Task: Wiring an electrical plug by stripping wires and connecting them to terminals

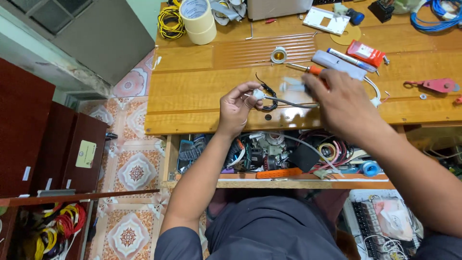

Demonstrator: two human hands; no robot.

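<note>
My left hand [237,107] pinches a small white fitting [259,94] with black wires curling out of it, held just above the wooden workbench [192,91]. A grey cable [288,102] runs from the fitting toward my right hand [341,103]. My right hand is closed around a screwdriver with an orange handle [315,70]; its metal shaft points left, and a blurred pale piece [292,86] shows at the fingertips. What exactly the fingertips touch is blurred.
On the bench lie a white lamp socket [278,54], tape rolls [198,19], a yellow wire coil [171,21], a marker [350,58], a red packet [365,53] and a red clamp [435,85]. An open shelf of tangled cables [288,154] sits below. Dark cabinets [43,135] stand left.
</note>
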